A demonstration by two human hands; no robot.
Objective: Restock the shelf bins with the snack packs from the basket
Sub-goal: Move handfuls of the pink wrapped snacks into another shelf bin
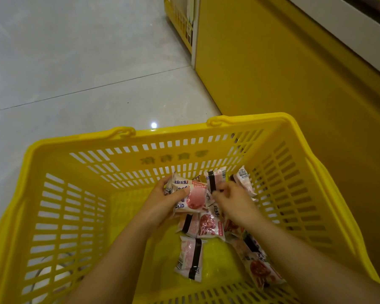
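Pink-and-white snack packs (190, 257) are scattered in the yellow slotted plastic basket (140, 159). A stack (191, 197) is held in the left hand (162, 200) grip. A black-striped pack (214, 178) is pinched by the right hand (230, 198). Gathering judged underway; lift toward yellow shelf unit (272, 62) needed next.

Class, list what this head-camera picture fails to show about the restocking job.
Head view:
Shelf bins: cut off at the top right edge, above the yellow shelf unit.
Count of pink-and-white snack packs in the left hand: stacked, fingers cover them.
Whether the right hand grips a pack: knuckles hide contact.
Pack print: too small, blurred.
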